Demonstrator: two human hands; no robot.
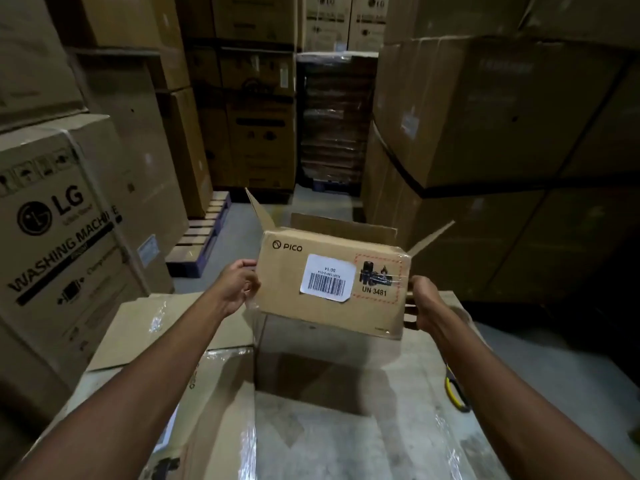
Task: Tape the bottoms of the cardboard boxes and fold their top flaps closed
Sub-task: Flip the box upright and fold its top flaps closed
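A small brown cardboard box (330,282) printed PICO, with a white barcode label and a red UN 3481 marking, is held in the air at the centre of the head view. Its flaps on the far side stand open, one up at the left, one out at the right. My left hand (239,284) grips the box's left edge. My right hand (424,304) grips its right edge, fingers curled round the corner. Clear tape shines along the box's edges.
Flattened cardboard sheets (166,327) with glossy tape lie on the work surface (346,427) below. A yellow-handled tool (456,393) lies at the right. A large LG washing machine carton (65,244) stands at left; tall stacked cartons (485,133) and a pallet (204,233) surround the floor.
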